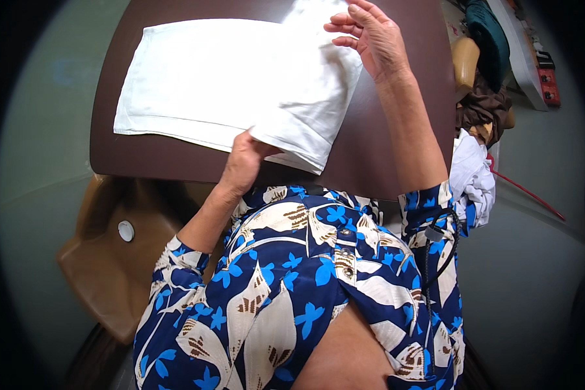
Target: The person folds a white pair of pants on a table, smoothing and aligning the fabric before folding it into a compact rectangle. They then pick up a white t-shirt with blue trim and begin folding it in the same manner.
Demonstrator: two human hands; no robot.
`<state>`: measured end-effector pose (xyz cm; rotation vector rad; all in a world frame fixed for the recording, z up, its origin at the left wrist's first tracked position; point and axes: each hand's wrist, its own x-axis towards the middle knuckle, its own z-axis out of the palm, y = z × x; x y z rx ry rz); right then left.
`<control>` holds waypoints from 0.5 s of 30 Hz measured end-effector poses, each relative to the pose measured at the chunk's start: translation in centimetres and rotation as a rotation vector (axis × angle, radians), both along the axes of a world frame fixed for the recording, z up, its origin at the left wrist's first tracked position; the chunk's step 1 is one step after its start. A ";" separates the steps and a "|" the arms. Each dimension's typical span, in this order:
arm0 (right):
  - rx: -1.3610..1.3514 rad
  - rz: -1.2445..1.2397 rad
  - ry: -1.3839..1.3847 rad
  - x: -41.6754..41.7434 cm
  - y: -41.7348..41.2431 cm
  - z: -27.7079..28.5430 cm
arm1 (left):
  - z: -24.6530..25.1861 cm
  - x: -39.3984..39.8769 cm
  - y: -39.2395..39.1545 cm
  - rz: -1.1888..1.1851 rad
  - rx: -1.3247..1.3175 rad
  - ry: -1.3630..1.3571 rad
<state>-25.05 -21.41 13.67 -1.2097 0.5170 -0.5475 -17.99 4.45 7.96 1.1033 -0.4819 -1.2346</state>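
Observation:
A white fabric piece (214, 78), its hem stitched along the near side, lies spread over the dark brown table (385, 146). Its right part is folded over and creased, and the near right corner lifts slightly. My left hand (243, 161) grips the near edge, with the fingertips tucked under a fold and partly hidden. Above the far right part of the cloth is my right hand (373, 41), fingers spread and slightly curled, with nothing visible in it. Bright glare washes out the far part of the cloth.
At the left stands a tan moulded chair (102, 282) with a small round white object (126, 231) on it. Past the table's right edge are crumpled white clothes (473, 180), brown fabric (487, 107), a teal cushion (487, 44) and a thin red rod (529, 191).

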 end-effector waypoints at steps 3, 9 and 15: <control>-0.130 -0.224 0.158 -0.6 1.1 -1.1 | -1.2 0.8 2.2 0.228 0.151 0.277; -0.755 -0.196 0.400 -6.6 5.4 -5.5 | -1.8 2.2 2.7 0.221 0.158 0.516; -1.330 0.256 0.357 -7.7 12.8 -4.5 | -1.3 3.5 1.2 0.212 0.324 0.370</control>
